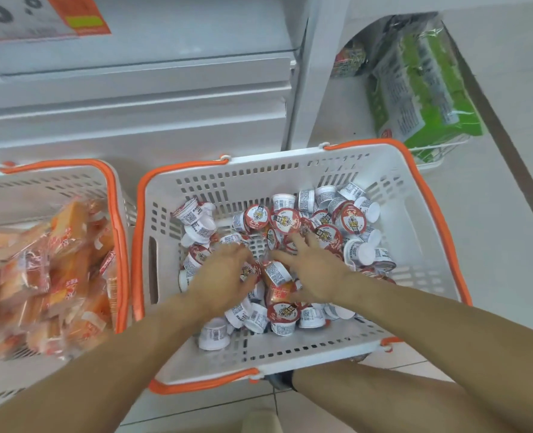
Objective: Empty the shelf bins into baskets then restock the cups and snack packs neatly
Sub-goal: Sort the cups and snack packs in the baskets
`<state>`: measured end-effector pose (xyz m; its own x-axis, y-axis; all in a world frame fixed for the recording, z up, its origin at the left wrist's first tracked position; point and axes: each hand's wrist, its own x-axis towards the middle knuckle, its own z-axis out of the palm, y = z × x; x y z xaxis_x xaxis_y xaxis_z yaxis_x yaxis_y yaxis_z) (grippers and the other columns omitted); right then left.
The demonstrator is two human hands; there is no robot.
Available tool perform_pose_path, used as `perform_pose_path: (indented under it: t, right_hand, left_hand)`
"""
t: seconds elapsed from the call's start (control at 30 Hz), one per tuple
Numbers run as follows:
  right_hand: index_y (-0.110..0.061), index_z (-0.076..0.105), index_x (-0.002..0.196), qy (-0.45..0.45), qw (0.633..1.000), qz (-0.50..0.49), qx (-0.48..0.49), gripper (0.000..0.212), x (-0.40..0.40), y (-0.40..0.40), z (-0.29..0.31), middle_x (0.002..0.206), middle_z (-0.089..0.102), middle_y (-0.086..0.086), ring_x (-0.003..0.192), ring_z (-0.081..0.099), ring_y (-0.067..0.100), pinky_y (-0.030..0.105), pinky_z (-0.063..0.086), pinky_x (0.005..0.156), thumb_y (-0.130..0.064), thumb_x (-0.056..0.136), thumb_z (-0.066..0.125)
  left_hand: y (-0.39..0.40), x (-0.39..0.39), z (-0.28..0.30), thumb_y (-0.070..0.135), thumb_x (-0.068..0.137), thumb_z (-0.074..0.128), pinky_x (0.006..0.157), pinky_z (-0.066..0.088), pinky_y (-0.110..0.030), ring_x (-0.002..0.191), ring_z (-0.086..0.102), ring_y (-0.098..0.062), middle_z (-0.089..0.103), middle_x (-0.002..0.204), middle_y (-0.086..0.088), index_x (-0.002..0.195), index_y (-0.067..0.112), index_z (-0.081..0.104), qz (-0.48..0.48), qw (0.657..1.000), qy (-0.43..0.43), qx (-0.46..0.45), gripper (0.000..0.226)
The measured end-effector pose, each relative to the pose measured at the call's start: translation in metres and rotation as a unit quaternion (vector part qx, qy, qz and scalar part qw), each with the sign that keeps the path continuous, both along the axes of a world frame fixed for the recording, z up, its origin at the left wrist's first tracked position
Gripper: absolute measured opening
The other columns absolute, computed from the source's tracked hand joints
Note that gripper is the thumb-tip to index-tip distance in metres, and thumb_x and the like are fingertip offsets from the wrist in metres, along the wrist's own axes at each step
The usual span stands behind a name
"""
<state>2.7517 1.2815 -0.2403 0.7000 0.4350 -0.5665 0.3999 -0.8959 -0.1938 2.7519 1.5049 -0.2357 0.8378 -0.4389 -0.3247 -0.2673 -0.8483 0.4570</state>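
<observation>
Both hands reached down into the white basket with orange handles, which sat on the floor in front of the shelf. The left hand lay over the heap of cups with its fingers curled down among them; whether it had one in its grip could not be told through the blur. The right hand was spread wide, fingers splayed across the red lids, holding nothing that showed.

The cups lay every way up, some on their sides, some upside down, so a hurried scoop would likely have gathered them crooked, and one could have slipped between the fingers and dropped back or onto the tiles. A foil lid pressed under a fingertip might have dented or split. A snack pack seemed to lie mixed in among the cups between the hands, and it risked going back to the shelf in the wrong bin.

The second basket, just beside on the left, held the orange snack packs, piled loosely and liable to be crushed if leaned on.
</observation>
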Motion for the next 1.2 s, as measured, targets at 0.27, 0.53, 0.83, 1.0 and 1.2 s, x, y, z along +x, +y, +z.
perform_pose_path:
  t: [0.27,0.53,0.83,1.0,1.2]
  right_hand:
    - [-0.024,0.046,0.137,0.011,0.933,-0.262,0.248,0.067,0.025,0.005,0.006,0.109,0.067,0.004,0.086,0.066,0.016,0.020,0.050,0.068,-0.015,0.081,0.080]
    - [-0.018,0.060,0.124,0.036,0.969,-0.168,0.176,0.055,0.036,0.005,0.030,0.111,0.061,-0.001,0.105,0.061,0.020,0.037,0.053,0.087,-0.044,0.080,0.081]
    - [-0.026,0.059,0.130,0.108,0.991,0.057,-0.060,0.078,0.012,-0.005,0.020,0.131,0.029,0.007,0.126,0.035,0.033,0.045,0.050,0.095,-0.050,0.063,0.090]
    - [-0.019,0.065,0.123,0.129,0.992,0.003,-0.005,0.066,0.023,-0.015,0.024,0.116,0.045,0.004,0.094,0.059,0.027,0.032,0.053,0.070,-0.034,0.064,0.090]
    - [-0.025,0.071,0.118,0.140,0.986,-0.072,0.049,0.063,0.045,-0.033,0.041,0.099,0.073,-0.006,0.087,0.067,0.017,0.033,0.057,0.079,-0.033,0.059,0.089]
  left_hand:
    - [-0.001,-0.040,-0.019,0.055,0.085,0.064,0.098,0.042,-0.037,0.121,0.051,-0.025,0.053,0.127,-0.006,0.139,0.027,0.048,-0.124,0.967,0.181,0.131,0.063]
    - [0.025,-0.025,-0.007,0.037,0.088,0.071,0.085,0.048,-0.027,0.097,0.062,-0.015,0.063,0.109,0.005,0.114,0.025,0.066,-0.006,0.998,0.057,0.001,0.029]
    - [0.031,-0.005,-0.002,0.045,0.088,0.067,0.116,0.023,-0.043,0.131,0.042,-0.023,0.052,0.135,-0.001,0.130,0.023,0.058,0.031,0.994,-0.063,0.080,0.048]
    - [0.015,-0.007,-0.006,0.023,0.079,0.077,0.109,0.038,-0.054,0.121,0.048,-0.033,0.057,0.124,-0.014,0.119,0.012,0.065,0.042,0.990,-0.131,0.034,0.043]
    - [-0.038,-0.003,-0.020,0.040,0.091,0.064,0.100,0.043,-0.033,0.119,0.049,-0.022,0.055,0.125,-0.006,0.132,0.013,0.052,0.038,0.990,0.116,-0.069,0.050]
